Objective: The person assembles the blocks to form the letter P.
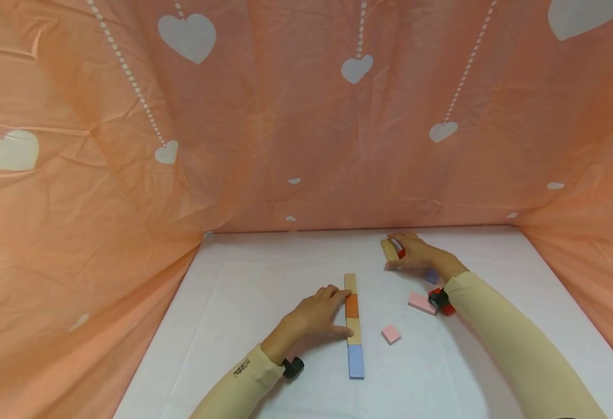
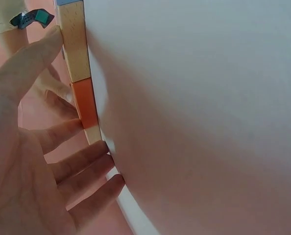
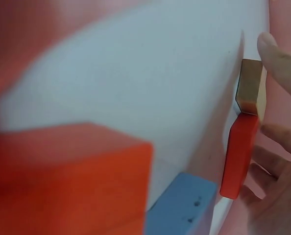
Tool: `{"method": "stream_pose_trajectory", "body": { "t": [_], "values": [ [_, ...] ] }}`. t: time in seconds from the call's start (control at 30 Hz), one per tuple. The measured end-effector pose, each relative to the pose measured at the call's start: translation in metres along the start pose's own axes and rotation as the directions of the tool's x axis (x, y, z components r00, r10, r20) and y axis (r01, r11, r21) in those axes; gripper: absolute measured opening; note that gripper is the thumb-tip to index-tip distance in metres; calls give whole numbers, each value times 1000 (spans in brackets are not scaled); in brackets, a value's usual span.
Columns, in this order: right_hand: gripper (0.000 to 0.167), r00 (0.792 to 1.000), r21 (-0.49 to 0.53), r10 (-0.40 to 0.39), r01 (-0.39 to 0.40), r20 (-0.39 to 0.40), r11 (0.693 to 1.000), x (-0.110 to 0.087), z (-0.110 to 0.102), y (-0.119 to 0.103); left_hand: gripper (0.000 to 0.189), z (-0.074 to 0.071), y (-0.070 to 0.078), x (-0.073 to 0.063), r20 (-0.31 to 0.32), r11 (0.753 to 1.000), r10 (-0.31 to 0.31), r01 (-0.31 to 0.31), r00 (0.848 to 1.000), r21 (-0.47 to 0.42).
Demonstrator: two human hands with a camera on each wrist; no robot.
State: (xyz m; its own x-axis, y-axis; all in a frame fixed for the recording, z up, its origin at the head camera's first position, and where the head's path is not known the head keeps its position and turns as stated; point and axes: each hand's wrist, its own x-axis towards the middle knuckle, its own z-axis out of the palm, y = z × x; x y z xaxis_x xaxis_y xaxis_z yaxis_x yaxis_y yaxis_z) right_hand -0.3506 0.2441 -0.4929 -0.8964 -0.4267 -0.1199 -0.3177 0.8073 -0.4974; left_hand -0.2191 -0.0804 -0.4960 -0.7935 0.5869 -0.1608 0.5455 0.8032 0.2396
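Note:
A straight row of blocks lies on the white table: a wooden block (image 1: 350, 281), an orange block (image 1: 351, 306), a second wooden block (image 1: 355, 333) and a blue block (image 1: 355, 362) at the near end. Along its left side my left hand (image 1: 316, 314) spreads, thumb by the second wooden block and index fingertip at the orange one. Farther back, my right hand (image 1: 416, 251) reaches over a loose wooden block (image 1: 389, 250), thumb and index finger spread near its ends. Touching that block's end is a red block (image 3: 239, 154), under the fingers in the right wrist view.
Right of the row lie a small pink block (image 1: 390, 333) and a longer pink block (image 1: 421, 303). Beneath the right wrist are another red block (image 1: 449, 310) and a bluish block (image 1: 431, 276). A peach curtain (image 1: 285, 116) with white hearts hangs behind the table (image 1: 254, 262).

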Motion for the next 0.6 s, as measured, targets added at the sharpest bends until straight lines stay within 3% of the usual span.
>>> {"method": "stream_pose_trajectory", "body": {
  "t": [0.33, 0.6],
  "values": [
    [93, 999, -1, -31, 31, 11, 1000, -4, -6, 3, 93, 0, 0, 0, -17, 1000, -1, 1, 1000, 7],
    [91, 999, 7, 7, -7, 51, 1000, -3, -4, 3, 94, 1, -2, 2, -15, 1000, 6, -6, 1000, 6]
  ]
}}
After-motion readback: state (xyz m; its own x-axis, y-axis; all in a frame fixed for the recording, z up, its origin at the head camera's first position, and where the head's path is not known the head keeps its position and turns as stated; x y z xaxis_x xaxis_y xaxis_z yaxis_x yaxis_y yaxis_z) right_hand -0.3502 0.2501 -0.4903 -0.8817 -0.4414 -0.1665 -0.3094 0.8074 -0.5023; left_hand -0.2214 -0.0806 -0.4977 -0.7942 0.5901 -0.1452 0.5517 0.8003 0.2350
